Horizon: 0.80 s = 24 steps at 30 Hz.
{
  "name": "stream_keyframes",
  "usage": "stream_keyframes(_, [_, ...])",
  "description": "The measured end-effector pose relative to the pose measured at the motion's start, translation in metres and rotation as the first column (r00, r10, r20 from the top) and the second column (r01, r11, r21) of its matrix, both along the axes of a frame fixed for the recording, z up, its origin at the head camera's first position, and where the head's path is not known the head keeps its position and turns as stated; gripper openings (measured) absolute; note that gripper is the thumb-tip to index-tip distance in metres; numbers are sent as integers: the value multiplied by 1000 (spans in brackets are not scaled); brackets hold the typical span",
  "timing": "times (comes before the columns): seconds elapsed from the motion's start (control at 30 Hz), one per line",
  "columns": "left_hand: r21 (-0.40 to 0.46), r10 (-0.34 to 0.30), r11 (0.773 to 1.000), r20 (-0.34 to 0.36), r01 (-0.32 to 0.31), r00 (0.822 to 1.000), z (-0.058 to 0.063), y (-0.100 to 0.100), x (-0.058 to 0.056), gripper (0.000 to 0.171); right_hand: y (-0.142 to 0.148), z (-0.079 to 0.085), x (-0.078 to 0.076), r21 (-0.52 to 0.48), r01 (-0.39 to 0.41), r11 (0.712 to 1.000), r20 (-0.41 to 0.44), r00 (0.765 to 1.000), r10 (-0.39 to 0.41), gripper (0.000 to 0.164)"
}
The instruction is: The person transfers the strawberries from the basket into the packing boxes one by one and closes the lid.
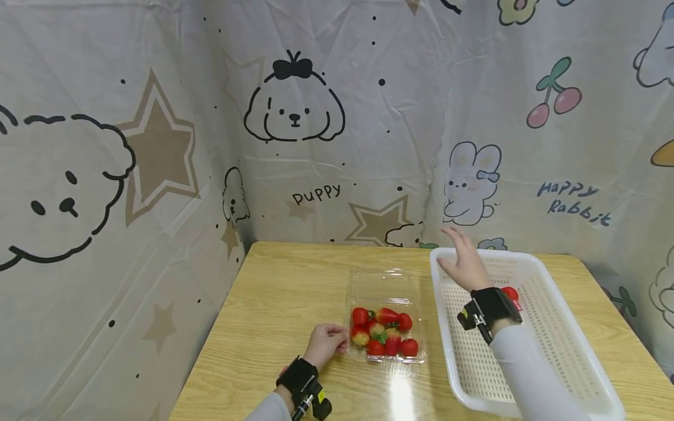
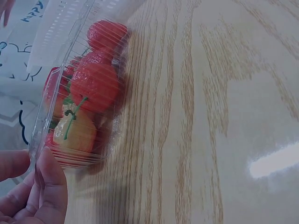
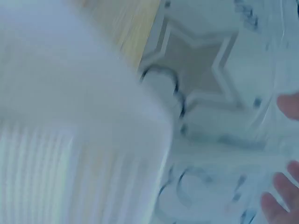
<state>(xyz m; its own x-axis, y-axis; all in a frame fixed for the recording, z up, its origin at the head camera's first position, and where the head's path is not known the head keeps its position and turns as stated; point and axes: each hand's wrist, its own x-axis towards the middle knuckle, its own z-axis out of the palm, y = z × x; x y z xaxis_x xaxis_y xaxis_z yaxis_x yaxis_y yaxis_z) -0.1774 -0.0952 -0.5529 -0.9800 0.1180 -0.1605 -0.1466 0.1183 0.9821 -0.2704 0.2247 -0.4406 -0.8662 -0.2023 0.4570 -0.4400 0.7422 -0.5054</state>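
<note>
A clear plastic clamshell box [image 1: 380,285] lies on the table with its lid folded back. Several strawberries [image 1: 387,316], red and some partly yellow, fill its near half. My left hand [image 1: 324,344] pinches the box's left rim between thumb and fingers, as the left wrist view also shows. Up over the far left corner of a white perforated basket [image 1: 449,362] is my right hand [image 1: 466,266], fingers spread and nothing in them. A red strawberry [image 1: 509,292] lies in the basket, partly hidden by the right wrist. In the right wrist view only fingertips [image 3: 287,106] appear at the edge.
The wooden table [image 1: 274,292] carries the box in the middle and the basket on the right. A printed cloth [image 1: 337,164] hangs behind and along both sides. Both wrists wear black straps with small cameras [image 1: 310,389].
</note>
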Motion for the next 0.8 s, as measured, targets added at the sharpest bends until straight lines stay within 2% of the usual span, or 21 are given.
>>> stream_keyframes(0.07, [-7, 5, 1000, -1, -5, 1000, -3, 0, -1, 20, 17, -2, -3, -22, 83, 996, -25, 996, -83, 65])
stream_keyframes(0.17, [-11, 6, 1000, -4, -6, 1000, -4, 0, -2, 19, 42, -9, -5, -37, 174, 984, -7, 985, -174, 65])
stream_keyframes(0.37, [-10, 4, 1000, 0, -4, 1000, -3, 0, -1, 19, 82, -33, -3, 8, 281, 960, 129, 951, -280, 64])
stream_keyframes(0.53, [-15, -2, 1000, -2, 1, 1000, -2, -1, -1, 20, 104, -61, -4, 62, 340, 939, 265, 901, -344, 66])
stream_keyframes(0.63, [-10, -6, 1000, -2, 6, 1000, 0, -1, -1, 20, 128, -96, -11, 94, 342, 935, 318, 880, -354, 70])
stream_keyframes(0.7, [-13, -2, 1000, -3, 2, 1000, 1, -1, 0, 19, 151, -134, -24, 101, 347, 932, 288, 887, -361, 73])
stream_keyframes(0.73, [-15, 1, 1000, -3, -1, 1000, 2, -1, 0, 19, 167, -160, -34, 89, 340, 936, 240, 905, -352, 74])
stream_keyframes(0.8, [-20, 6, 1000, -6, -6, 1000, 1, 0, 0, 19, 191, -198, -48, 97, 346, 933, 232, 904, -359, 79])
